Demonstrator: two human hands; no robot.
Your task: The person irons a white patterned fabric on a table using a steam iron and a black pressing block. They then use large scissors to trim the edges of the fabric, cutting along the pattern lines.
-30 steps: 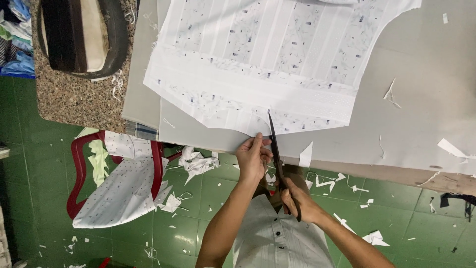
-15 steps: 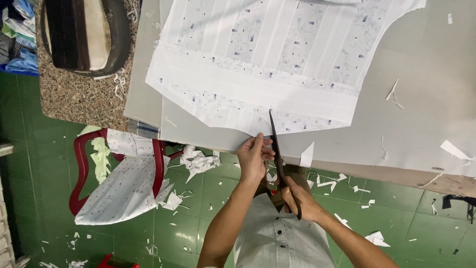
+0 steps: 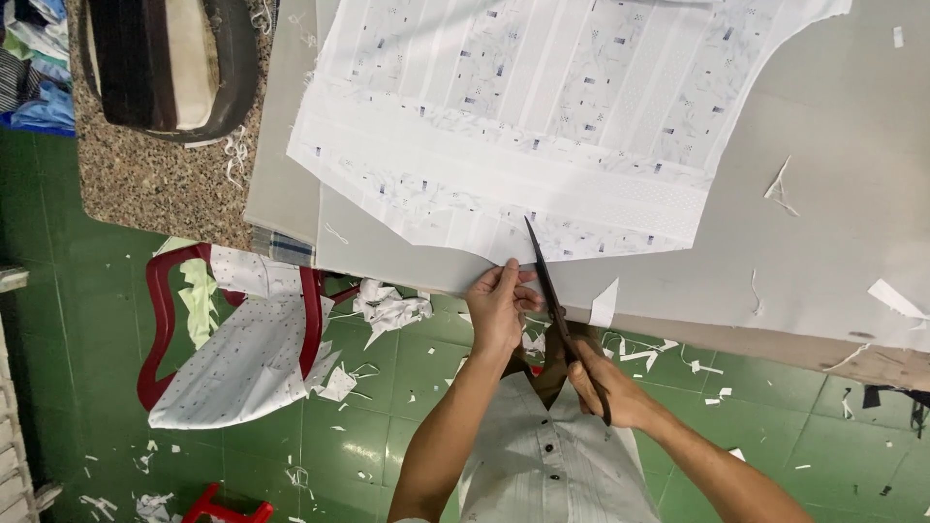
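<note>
Person at the near edge of the bench [image 3: 823,223], light buttoned shirt [image 3: 547,455] below the arms. Right hand [image 3: 605,387] wrapped tight around the handles of dark scissors [image 3: 557,305]; blades look nearly together, tip pointing away onto the white patterned fabric [image 3: 523,107]. Left hand [image 3: 499,305] just beside the blades, fingers pinched on the fabric's near edge where it meets the bench edge. Fabric spreads from there toward the far edge (pale print, vertical bands). White offcuts lie along the bench's right side. Down on the green tiled floor [image 3: 97,339], left of the person: red chair [image 3: 160,329] draped with dotted white cloth [image 3: 237,363], scraps all round. Farther left, a speckled stone counter [image 3: 160,179] bearing a dark striped bag [image 3: 165,58]
</note>
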